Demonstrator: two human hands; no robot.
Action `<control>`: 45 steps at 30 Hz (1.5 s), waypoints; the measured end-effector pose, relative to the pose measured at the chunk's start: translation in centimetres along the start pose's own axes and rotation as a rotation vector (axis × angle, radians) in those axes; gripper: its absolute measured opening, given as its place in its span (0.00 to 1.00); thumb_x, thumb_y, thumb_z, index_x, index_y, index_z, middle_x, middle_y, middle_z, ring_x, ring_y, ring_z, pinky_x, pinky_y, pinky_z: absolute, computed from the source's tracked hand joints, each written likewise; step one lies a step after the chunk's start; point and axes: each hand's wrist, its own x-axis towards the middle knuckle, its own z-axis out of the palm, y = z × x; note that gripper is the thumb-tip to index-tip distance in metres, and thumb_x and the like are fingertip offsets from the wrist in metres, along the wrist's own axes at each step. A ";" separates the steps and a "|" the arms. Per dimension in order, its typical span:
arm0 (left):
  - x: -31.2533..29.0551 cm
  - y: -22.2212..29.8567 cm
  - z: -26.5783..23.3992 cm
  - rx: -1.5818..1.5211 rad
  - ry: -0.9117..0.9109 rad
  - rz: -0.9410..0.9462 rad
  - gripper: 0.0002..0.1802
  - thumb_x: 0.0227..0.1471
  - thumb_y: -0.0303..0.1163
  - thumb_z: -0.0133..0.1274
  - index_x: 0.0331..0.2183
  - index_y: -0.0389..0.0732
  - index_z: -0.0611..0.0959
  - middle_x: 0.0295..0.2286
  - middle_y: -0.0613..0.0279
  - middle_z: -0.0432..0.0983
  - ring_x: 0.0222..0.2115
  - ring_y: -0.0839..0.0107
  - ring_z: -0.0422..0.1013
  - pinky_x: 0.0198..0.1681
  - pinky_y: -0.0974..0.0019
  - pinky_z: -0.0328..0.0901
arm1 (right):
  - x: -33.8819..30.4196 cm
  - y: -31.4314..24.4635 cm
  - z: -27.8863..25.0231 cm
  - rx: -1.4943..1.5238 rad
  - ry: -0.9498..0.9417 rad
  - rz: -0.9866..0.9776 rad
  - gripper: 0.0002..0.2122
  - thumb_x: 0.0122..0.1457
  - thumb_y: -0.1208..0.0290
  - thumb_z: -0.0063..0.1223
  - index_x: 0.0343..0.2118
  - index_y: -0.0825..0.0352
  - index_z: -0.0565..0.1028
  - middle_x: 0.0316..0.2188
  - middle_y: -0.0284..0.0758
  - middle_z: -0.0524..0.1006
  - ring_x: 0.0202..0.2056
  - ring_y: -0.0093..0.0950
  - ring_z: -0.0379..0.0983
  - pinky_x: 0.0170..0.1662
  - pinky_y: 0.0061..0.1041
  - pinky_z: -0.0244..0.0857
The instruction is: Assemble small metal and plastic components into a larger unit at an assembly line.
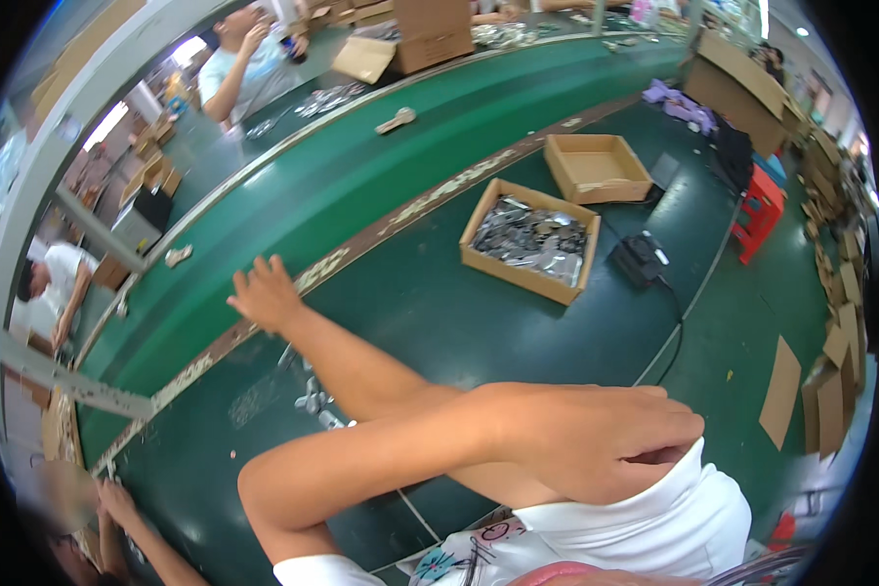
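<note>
- Toward nine o'clock, the right hand (266,299) spreads its fingers apart at the near edge of the green conveyor belt (283,220); whether it touches, I can't tell.
- Around four to five o'clock, the left hand (596,430) curls against the white right sleeve (689,508), forearms crossed; its fingertips are hidden, so I can't tell whether it grips.
- Small silver metal pieces (311,400) lie near eight o'clock, beside the right forearm.
- At two, a cardboard tray (518,275) holds more metal parts (527,239).
</note>
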 end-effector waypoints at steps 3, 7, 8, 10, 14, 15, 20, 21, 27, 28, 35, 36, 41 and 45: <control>1.0 -0.3 0.0 0.048 -0.074 -0.120 0.10 0.57 0.34 0.41 0.30 0.38 0.71 0.23 0.49 0.71 0.27 0.49 0.67 0.30 0.53 0.61 | 0.1 0.2 -0.1 -0.025 0.009 0.007 0.19 0.57 0.51 0.52 0.36 0.65 0.73 0.29 0.39 0.78 0.47 0.38 0.66 0.54 0.46 0.52; -0.1 -0.2 -0.4 0.181 -0.025 -0.151 0.11 0.55 0.35 0.44 0.27 0.38 0.75 0.22 0.46 0.72 0.26 0.47 0.68 0.28 0.51 0.61 | -0.1 0.6 0.0 -0.011 0.008 0.000 0.19 0.57 0.51 0.52 0.36 0.65 0.73 0.29 0.39 0.78 0.48 0.39 0.66 0.55 0.46 0.52; -0.6 -0.1 -0.8 0.207 -0.037 -0.155 0.11 0.54 0.33 0.45 0.25 0.37 0.75 0.23 0.49 0.72 0.27 0.49 0.68 0.29 0.52 0.62 | -0.3 0.8 0.1 -0.002 0.003 -0.001 0.19 0.57 0.51 0.52 0.36 0.65 0.73 0.30 0.39 0.77 0.48 0.39 0.66 0.55 0.46 0.52; -1.9 -0.6 -1.1 0.231 -0.010 -0.080 0.09 0.51 0.32 0.46 0.26 0.36 0.75 0.26 0.52 0.72 0.28 0.52 0.67 0.28 0.54 0.61 | -0.2 0.7 0.1 0.024 -0.006 -0.009 0.19 0.57 0.51 0.52 0.36 0.65 0.73 0.30 0.39 0.77 0.48 0.39 0.66 0.55 0.46 0.52; -2.0 -1.2 0.5 0.191 0.100 0.059 0.09 0.52 0.30 0.42 0.33 0.33 0.72 0.32 0.53 0.69 0.38 0.52 0.64 0.40 0.53 0.63 | -0.3 0.0 0.3 0.096 -0.035 -0.026 0.19 0.57 0.51 0.51 0.37 0.65 0.73 0.30 0.39 0.77 0.49 0.39 0.65 0.55 0.46 0.52; -1.7 -1.3 0.9 0.115 0.172 0.126 0.11 0.53 0.30 0.41 0.35 0.33 0.72 0.33 0.52 0.68 0.39 0.52 0.64 0.42 0.53 0.63 | -0.1 0.1 0.4 0.110 -0.045 -0.030 0.19 0.57 0.51 0.51 0.37 0.65 0.73 0.30 0.39 0.77 0.49 0.39 0.65 0.55 0.46 0.52; -2.7 -0.8 1.0 0.249 0.084 0.033 0.15 0.52 0.31 0.44 0.39 0.32 0.75 0.36 0.49 0.72 0.39 0.49 0.69 0.42 0.53 0.66 | -0.8 0.2 1.1 0.101 0.064 -0.043 0.19 0.58 0.51 0.51 0.37 0.66 0.73 0.32 0.40 0.76 0.51 0.40 0.64 0.57 0.46 0.51; -3.3 -0.8 1.1 0.296 0.090 0.022 0.15 0.51 0.31 0.44 0.39 0.32 0.75 0.37 0.48 0.72 0.39 0.49 0.70 0.42 0.53 0.66 | -0.7 -0.1 1.0 0.128 0.023 -0.037 0.19 0.58 0.51 0.50 0.37 0.66 0.73 0.34 0.41 0.76 0.53 0.41 0.63 0.59 0.47 0.50; -6.0 0.2 1.6 0.518 0.198 0.016 0.20 0.50 0.34 0.49 0.44 0.32 0.76 0.45 0.48 0.72 0.45 0.51 0.71 0.47 0.54 0.67 | -0.7 -0.6 1.3 0.160 -0.003 -0.026 0.21 0.58 0.51 0.50 0.40 0.67 0.73 0.35 0.41 0.76 0.53 0.41 0.63 0.59 0.46 0.50; -6.5 0.4 1.6 0.612 0.193 -0.030 0.22 0.50 0.36 0.50 0.45 0.35 0.77 0.47 0.51 0.72 0.48 0.53 0.70 0.49 0.55 0.66 | -0.7 -0.5 1.3 0.159 0.000 -0.024 0.21 0.58 0.51 0.50 0.40 0.67 0.73 0.35 0.41 0.76 0.53 0.41 0.63 0.59 0.46 0.50; -13.4 6.1 1.2 1.308 0.292 -0.559 0.24 0.40 0.45 0.60 0.43 0.51 0.83 0.48 0.64 0.75 0.53 0.55 0.65 0.51 0.48 0.63 | -0.3 -5.5 -0.3 0.273 -0.065 -0.078 0.20 0.57 0.51 0.51 0.41 0.65 0.74 0.36 0.42 0.76 0.55 0.42 0.61 0.60 0.49 0.48; -13.2 4.6 -0.8 1.581 0.310 -0.553 0.24 0.38 0.41 0.59 0.42 0.49 0.83 0.49 0.62 0.74 0.53 0.53 0.65 0.53 0.46 0.60 | -0.5 0.4 0.4 0.165 0.046 -0.039 0.18 0.56 0.54 0.49 0.41 0.63 0.75 0.38 0.41 0.76 0.56 0.41 0.61 0.60 0.48 0.47; -26.9 -0.6 0.1 1.585 1.251 -0.745 0.15 0.53 0.24 0.50 0.44 0.35 0.79 0.47 0.50 0.73 0.51 0.52 0.67 0.54 0.53 0.60 | -2.0 1.1 -3.2 0.568 -0.007 0.143 0.09 0.56 0.60 0.51 0.32 0.59 0.73 0.36 0.34 0.71 0.46 0.37 0.61 0.44 0.43 0.54; -31.3 -6.6 5.5 1.183 1.197 -1.074 0.18 0.54 0.24 0.49 0.48 0.34 0.75 0.46 0.47 0.72 0.50 0.53 0.67 0.54 0.56 0.60 | -7.1 5.9 -13.6 0.630 -0.503 -0.013 0.07 0.54 0.60 0.53 0.31 0.55 0.73 0.35 0.32 0.69 0.45 0.35 0.60 0.41 0.40 0.51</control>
